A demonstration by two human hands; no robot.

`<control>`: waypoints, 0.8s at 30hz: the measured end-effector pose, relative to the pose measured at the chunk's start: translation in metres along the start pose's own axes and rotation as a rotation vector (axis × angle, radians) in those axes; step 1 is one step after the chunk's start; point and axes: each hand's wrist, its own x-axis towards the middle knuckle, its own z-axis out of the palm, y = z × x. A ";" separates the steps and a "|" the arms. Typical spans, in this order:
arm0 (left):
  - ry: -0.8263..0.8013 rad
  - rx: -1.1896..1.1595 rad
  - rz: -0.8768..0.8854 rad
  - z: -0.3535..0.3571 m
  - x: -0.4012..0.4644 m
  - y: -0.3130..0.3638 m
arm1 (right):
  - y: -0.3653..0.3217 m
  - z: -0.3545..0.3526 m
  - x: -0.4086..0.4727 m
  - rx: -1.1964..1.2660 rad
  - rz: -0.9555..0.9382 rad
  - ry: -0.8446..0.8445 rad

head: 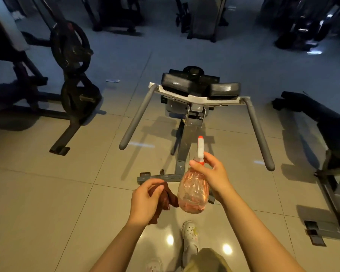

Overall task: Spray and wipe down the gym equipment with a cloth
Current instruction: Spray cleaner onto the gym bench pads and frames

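Gripping rounded clear spray bottle (192, 191); left hand (145, 201) bunches brown cloth (168, 199).

Head camera looks down, forward, over gym floor (67, 193).

No lettering, brand mark, number or sign can be read anywhere in the head view. The spray bottle (192, 191) carries no legible label. The weight plates (71, 48) show only dark, blurred faces, and the small panel at the top of the padded machine (193, 71) is too dim and small to make out.
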 end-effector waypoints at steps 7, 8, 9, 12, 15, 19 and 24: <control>-0.225 0.030 -0.130 0.081 0.049 0.031 | -0.009 -0.047 0.076 -0.098 0.078 -0.124; -0.255 0.053 -0.145 0.091 0.053 0.035 | -0.008 -0.053 0.085 -0.104 0.102 -0.131; -0.269 0.071 -0.155 0.099 0.056 0.039 | -0.007 -0.060 0.094 -0.106 0.126 -0.134; -0.274 0.030 -0.192 0.115 0.061 0.040 | -0.006 -0.073 0.111 -0.079 0.165 -0.166; -0.248 -0.058 -0.268 0.122 0.066 0.036 | -0.004 -0.079 0.116 -0.085 0.148 -0.186; -0.257 -0.132 -0.319 0.121 0.074 0.033 | -0.001 -0.084 0.118 -0.086 0.165 -0.140; -0.240 -0.169 -0.329 0.098 0.080 0.024 | 0.003 -0.079 0.106 0.002 0.242 -0.137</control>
